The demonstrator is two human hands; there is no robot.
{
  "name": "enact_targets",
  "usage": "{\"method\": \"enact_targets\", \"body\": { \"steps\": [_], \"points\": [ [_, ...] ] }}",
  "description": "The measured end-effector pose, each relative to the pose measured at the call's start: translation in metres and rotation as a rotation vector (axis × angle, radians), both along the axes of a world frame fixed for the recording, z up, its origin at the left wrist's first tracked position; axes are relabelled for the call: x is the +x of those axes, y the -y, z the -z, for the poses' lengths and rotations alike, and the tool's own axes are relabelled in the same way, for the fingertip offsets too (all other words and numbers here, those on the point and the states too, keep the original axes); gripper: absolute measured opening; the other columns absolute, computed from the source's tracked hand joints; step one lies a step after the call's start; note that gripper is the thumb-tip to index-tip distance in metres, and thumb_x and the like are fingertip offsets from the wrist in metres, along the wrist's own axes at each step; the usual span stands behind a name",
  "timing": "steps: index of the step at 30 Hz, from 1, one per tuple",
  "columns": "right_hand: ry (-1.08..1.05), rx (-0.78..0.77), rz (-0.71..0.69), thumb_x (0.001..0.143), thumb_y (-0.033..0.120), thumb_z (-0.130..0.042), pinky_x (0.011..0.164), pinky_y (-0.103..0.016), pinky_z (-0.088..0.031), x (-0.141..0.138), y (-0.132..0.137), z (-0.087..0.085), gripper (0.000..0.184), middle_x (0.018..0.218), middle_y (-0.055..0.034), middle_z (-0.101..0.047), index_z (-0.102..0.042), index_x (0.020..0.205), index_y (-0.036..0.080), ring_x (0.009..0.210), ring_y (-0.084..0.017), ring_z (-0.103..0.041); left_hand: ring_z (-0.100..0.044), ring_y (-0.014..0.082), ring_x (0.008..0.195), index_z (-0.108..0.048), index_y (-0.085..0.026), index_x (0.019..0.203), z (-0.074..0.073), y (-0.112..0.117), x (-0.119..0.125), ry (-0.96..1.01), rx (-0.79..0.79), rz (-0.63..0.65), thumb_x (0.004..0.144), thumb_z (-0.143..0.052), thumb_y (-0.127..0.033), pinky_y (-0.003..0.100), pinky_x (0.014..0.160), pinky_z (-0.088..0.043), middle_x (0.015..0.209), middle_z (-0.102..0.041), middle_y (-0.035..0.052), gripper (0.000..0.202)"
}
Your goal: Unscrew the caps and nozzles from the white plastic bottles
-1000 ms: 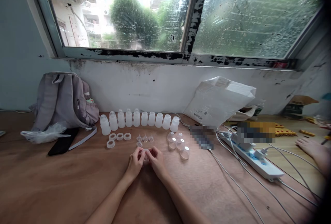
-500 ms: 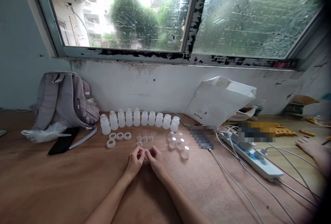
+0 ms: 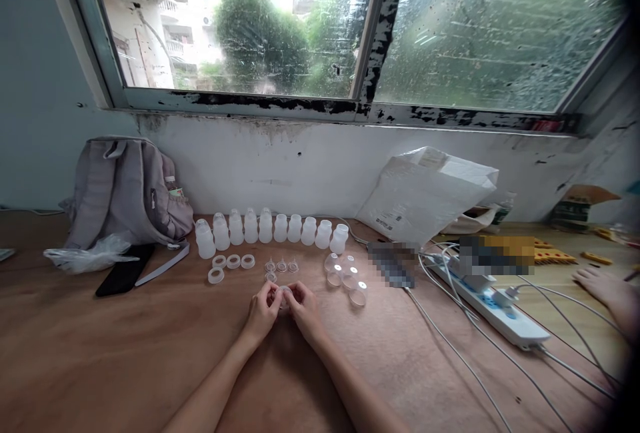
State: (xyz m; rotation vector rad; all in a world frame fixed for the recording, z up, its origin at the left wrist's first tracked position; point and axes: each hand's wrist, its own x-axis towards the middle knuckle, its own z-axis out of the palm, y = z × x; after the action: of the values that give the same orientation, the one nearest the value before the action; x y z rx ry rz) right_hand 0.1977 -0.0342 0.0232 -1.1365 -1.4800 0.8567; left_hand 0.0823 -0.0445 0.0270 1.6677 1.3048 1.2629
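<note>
My left hand (image 3: 264, 303) and my right hand (image 3: 302, 305) meet over the table, fingertips pinched on a small translucent bottle collar ring (image 3: 285, 298). The fingers partly hide it, and I cannot make out whether a nipple sits inside. Just beyond lie several clear nipples (image 3: 282, 265). To the left are several loose white collar rings (image 3: 233, 261); to the right, several clear domed caps (image 3: 357, 294). Behind them stands a row of frosted baby bottles (image 3: 281, 228). The left-hand bottles wear clear caps (image 3: 251, 214), while those on the right have uncovered necks.
At the left are a grey backpack (image 3: 120, 193), a plastic bag (image 3: 93, 254) and a black pouch (image 3: 125, 272). A white bag (image 3: 425, 193) leans on the wall. Cables run from a power strip (image 3: 505, 316) at the right, where another person's hand (image 3: 600, 286) rests.
Both hands stay in nearly the same place, still pinching the ring, which shows slightly more between the fingertips. The camera view has shifted a little.
</note>
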Motion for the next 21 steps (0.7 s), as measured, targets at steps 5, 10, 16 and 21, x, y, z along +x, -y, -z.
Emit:
{"method": "enact_targets", "body": {
  "steps": [5, 10, 16, 21],
  "points": [
    [0.038, 0.015, 0.014, 0.073, 0.028, -0.049, 0.045, -0.02, -0.034, -0.0007, 0.0007, 0.0009, 0.015, 0.054, 0.0029, -0.05, -0.053, 0.062, 0.018, 0.049, -0.01, -0.043, -0.046, 0.0081, 0.042, -0.042, -0.018, 0.067, 0.0008, -0.0004, -0.0009, -0.009, -0.003, 0.002, 0.078, -0.04, -0.033, 0.018, 0.044, -0.033, 0.051, -0.047, -0.0056, 0.018],
    [0.054, 0.013, -0.001, 0.072, 0.025, -0.049, 0.045, -0.019, -0.032, -0.0001, -0.0003, 0.0019, 0.013, 0.053, 0.0038, -0.049, -0.052, 0.061, 0.018, 0.049, -0.009, -0.041, -0.048, 0.0087, 0.046, -0.042, -0.018, 0.065, 0.0036, -0.003, -0.002, -0.002, 0.01, -0.001, 0.077, -0.041, -0.03, 0.017, 0.044, -0.033, 0.053, -0.047, -0.005, 0.017],
    [0.004, -0.011, -0.049, 0.072, 0.022, -0.048, 0.048, -0.019, -0.034, -0.0007, -0.0026, 0.0039, 0.009, 0.057, 0.0033, -0.05, -0.051, 0.065, 0.017, 0.053, -0.01, -0.043, -0.051, 0.0099, 0.05, -0.043, -0.018, 0.065, 0.0024, -0.0045, -0.0033, 0.009, 0.021, 0.011, 0.075, -0.043, -0.028, 0.017, 0.047, -0.037, 0.056, -0.05, -0.0041, 0.014],
    [0.016, 0.006, -0.035, 0.073, 0.023, -0.047, 0.051, -0.021, -0.036, -0.0015, 0.0004, -0.0003, 0.01, 0.06, 0.0021, -0.052, -0.051, 0.066, 0.017, 0.055, -0.011, -0.046, -0.054, 0.011, 0.053, -0.046, -0.018, 0.067, 0.0009, -0.0037, -0.0037, -0.029, 0.023, -0.021, 0.075, -0.044, -0.028, 0.018, 0.05, -0.039, 0.058, -0.054, -0.0028, 0.013]
  ]
}}
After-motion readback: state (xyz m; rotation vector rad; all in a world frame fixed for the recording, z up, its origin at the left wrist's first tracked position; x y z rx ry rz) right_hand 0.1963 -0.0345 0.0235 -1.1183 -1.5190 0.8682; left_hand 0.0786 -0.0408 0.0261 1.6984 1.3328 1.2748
